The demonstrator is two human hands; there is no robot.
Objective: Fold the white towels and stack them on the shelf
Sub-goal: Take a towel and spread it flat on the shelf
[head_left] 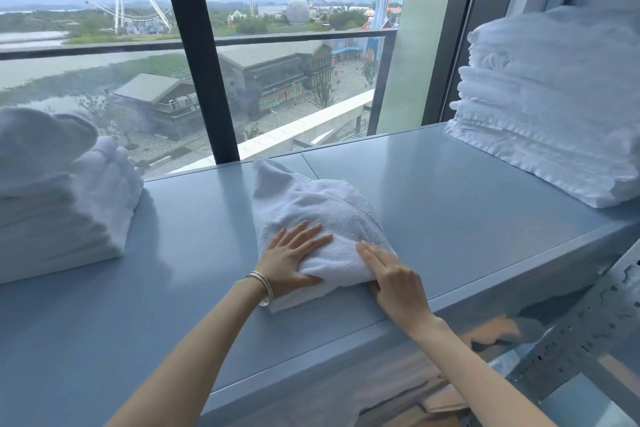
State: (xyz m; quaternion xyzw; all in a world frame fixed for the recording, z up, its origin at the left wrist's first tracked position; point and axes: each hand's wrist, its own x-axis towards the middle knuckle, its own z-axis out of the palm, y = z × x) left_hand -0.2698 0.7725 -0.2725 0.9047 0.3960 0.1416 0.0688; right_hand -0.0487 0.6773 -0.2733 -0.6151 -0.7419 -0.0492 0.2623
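Head view puts the one towel (322,218) you are working on mid-shelf (450,211), lumpy and only partly folded, its far corner poking up. Your left hand (294,256) presses flat on its near left part, fingers straight and spread. Your right hand (391,274) lies on its near right edge, fingers also straight, so neither of your two hands grips it. Left of that towel stands one folded stack (59,204), and right of it a second, taller stack (554,107); their layers blur too much to count. By my reckoning most of the work is done: finish this fold, then add it to a stack
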